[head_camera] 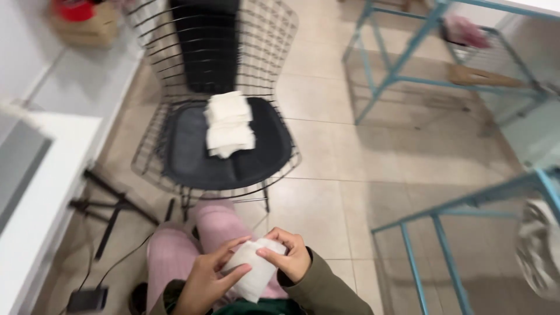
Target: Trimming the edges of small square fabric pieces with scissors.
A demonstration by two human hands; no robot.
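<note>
Both hands hold one white cloth (252, 274) over the lap: left hand (205, 279) and right hand (290, 256) closed on it. Long axis runs near-far; folded stack (228, 123) lies far, on chair (192, 154).

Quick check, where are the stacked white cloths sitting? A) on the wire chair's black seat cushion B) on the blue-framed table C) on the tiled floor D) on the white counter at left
A: the two piles of folded white cloths lie on the black seat cushion of the wire chair, while both hands, left hand and right hand, hold another white cloth over the lap.
</note>
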